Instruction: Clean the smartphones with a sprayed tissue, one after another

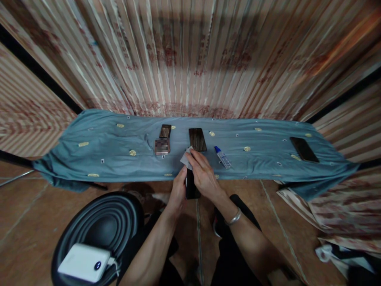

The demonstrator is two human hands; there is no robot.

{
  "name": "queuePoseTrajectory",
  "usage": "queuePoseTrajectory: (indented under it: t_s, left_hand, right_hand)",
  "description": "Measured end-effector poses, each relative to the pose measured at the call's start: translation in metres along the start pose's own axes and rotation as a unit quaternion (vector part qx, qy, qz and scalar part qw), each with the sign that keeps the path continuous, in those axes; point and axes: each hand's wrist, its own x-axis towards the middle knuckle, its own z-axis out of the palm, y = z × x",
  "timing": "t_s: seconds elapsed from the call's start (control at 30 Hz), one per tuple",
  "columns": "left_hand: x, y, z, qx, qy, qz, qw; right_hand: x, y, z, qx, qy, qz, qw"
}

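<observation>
My left hand point(179, 185) grips a black phone point(192, 190) by its left side, just off the front edge of the cloth-covered table. In my right hand point(204, 173) is a small whitish wipe point(186, 158), pressed at the phone's upper end. The fingers of that hand are closed and hide part of the phone. Just beyond them a second dark phone point(197, 139) lies flat on the cloth. To the right of it is a small clear bottle with a blue cap point(223, 157), lying on its side.
A teal patterned cloth point(113, 159) covers the long table. Two small flat items, a dark one point(165, 131) and a blurred one point(162, 146), lie left of centre. Another phone point(304, 149) is at the right. A white power bank point(85, 263) rests on a black round stool point(101, 226). Curtains point(184, 59) hang behind.
</observation>
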Motion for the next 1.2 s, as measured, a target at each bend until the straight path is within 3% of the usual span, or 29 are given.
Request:
queuePoseTrajectory:
  t_s: [0.2, 0.4, 0.57, 1.0, 1.2]
  left_hand:
    - [0.009, -0.004, -0.011, 0.050, 0.044, 0.039, 0.997]
    - [0.006, -0.006, 0.001, 0.061, 0.022, 0.042, 0.997]
    - [0.005, -0.010, 0.007, 0.079, 0.040, 0.029, 0.996]
    - [0.004, 0.004, 0.016, 0.018, -0.002, 0.007, 1.000]
    - [0.004, 0.013, 0.018, -0.034, 0.000, -0.046, 0.998]
  right_hand:
    - [-0.005, -0.006, 0.004, 0.005, -0.026, -0.011, 1.000]
    - [-0.004, 0.005, 0.001, -0.006, -0.010, 0.028, 1.000]
    - [-0.001, 0.012, -0.004, -0.011, 0.003, 0.037, 0.999]
    - [-0.007, 0.029, -0.001, 0.001, 0.006, 0.093, 0.996]
    - [-0.011, 0.027, 0.000, 0.005, 0.006, 0.103, 0.995]
